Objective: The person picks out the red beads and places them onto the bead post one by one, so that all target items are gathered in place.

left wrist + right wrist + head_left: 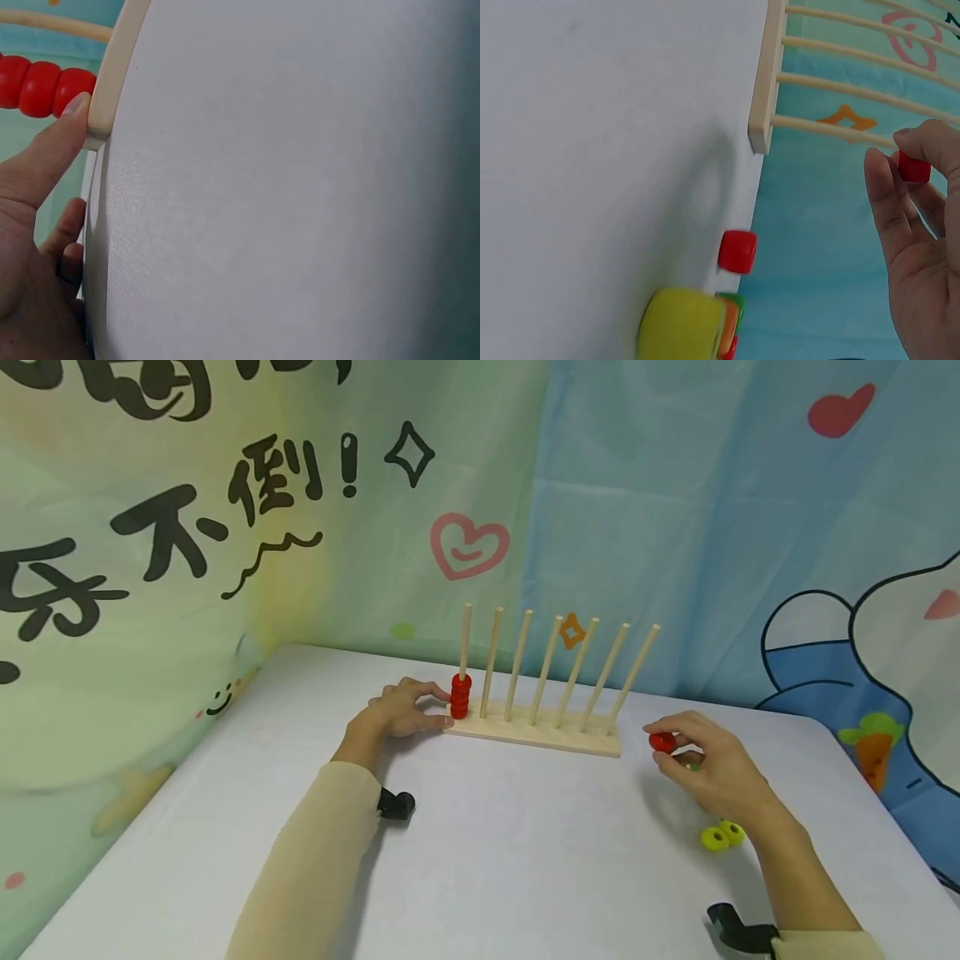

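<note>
A wooden rack [540, 739] with several upright pegs stands toward the back of the table. Several red beads [460, 697] are stacked on its leftmost peg. At that end, my left hand [405, 708] holds the rack's base, thumb in front and index finger beside the beads. In the left wrist view, the thumb [56, 146] lies against the base's end, close to the lowest bead. Right of the rack, my right hand [712, 764] pinches one red bead [913, 168] between thumb and fingers, above the table. The other pegs are bare.
Two yellow-green beads [715, 839] lie on the white table [525, 843] beneath my right forearm. Another red bead [737, 251] rests there, with orange [727, 328] and green [736, 299] beads behind a yellow one. A printed cloth [637, 510] hangs behind the table.
</note>
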The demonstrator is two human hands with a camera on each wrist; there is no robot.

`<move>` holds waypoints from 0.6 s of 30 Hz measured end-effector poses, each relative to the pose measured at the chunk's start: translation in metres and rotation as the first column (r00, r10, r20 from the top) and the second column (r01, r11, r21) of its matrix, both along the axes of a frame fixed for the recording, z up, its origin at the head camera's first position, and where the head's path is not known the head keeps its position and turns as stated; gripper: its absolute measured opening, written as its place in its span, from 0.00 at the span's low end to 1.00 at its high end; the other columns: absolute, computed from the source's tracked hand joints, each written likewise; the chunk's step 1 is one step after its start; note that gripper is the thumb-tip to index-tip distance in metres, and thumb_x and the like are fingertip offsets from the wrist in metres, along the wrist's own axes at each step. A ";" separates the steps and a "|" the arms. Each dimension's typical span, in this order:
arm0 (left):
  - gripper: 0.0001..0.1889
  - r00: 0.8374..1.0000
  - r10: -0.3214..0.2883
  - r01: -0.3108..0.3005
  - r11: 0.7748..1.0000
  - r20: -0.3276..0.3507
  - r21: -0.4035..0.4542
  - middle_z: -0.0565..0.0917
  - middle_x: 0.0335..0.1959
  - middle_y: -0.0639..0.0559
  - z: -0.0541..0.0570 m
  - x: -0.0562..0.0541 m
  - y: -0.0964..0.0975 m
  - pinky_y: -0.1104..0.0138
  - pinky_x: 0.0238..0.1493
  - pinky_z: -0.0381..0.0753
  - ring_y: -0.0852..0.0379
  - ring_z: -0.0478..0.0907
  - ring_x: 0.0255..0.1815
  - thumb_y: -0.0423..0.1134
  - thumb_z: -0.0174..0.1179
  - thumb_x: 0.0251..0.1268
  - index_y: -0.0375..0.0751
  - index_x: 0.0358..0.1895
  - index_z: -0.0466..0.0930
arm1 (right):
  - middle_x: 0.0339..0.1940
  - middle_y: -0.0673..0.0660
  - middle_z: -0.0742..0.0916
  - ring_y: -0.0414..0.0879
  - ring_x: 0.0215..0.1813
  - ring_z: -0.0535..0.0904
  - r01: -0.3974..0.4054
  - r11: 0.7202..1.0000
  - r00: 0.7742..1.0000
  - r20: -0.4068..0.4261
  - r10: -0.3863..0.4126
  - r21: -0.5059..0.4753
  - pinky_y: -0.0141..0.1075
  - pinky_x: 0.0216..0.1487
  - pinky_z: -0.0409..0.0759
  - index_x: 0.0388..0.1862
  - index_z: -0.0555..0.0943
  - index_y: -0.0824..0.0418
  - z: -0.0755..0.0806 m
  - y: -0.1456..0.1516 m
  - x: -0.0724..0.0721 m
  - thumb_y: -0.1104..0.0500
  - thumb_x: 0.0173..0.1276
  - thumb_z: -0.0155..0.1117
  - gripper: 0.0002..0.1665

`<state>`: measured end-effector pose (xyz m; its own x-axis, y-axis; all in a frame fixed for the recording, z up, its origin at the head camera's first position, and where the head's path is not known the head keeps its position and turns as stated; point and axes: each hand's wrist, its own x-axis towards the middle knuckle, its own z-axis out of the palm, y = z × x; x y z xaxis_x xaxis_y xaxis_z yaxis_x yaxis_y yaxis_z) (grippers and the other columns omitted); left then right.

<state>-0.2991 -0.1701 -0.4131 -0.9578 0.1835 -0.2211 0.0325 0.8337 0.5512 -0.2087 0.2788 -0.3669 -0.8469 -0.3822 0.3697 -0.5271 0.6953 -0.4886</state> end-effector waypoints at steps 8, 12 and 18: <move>0.27 1.000 -0.001 0.001 1.000 0.003 -0.010 0.61 0.79 0.48 0.001 -0.002 -0.001 0.35 0.69 0.60 0.38 0.56 0.76 0.64 0.66 0.63 0.70 0.65 0.78 | 0.53 0.53 0.84 0.41 0.44 0.80 -0.037 0.999 0.999 -0.016 0.037 -0.038 0.19 0.45 0.80 0.57 0.83 0.55 0.004 -0.020 -0.006 0.70 0.65 0.72 0.22; 0.26 1.000 -0.008 0.008 1.000 -0.002 -0.006 0.61 0.79 0.49 0.001 -0.002 0.001 0.36 0.68 0.62 0.38 0.56 0.75 0.64 0.66 0.63 0.70 0.65 0.78 | 0.52 0.54 0.85 0.42 0.44 0.81 -0.067 0.994 0.998 -0.019 0.066 -0.081 0.20 0.45 0.81 0.57 0.84 0.57 0.002 -0.027 -0.011 0.70 0.65 0.72 0.21; 0.26 1.000 -0.009 0.009 1.000 0.002 -0.006 0.60 0.80 0.49 0.002 -0.001 0.000 0.36 0.69 0.61 0.38 0.56 0.76 0.64 0.66 0.63 0.70 0.64 0.78 | 0.51 0.53 0.85 0.44 0.46 0.82 -0.129 0.985 0.991 -0.038 0.125 -0.116 0.22 0.47 0.82 0.56 0.84 0.57 -0.003 -0.042 -0.018 0.69 0.66 0.72 0.21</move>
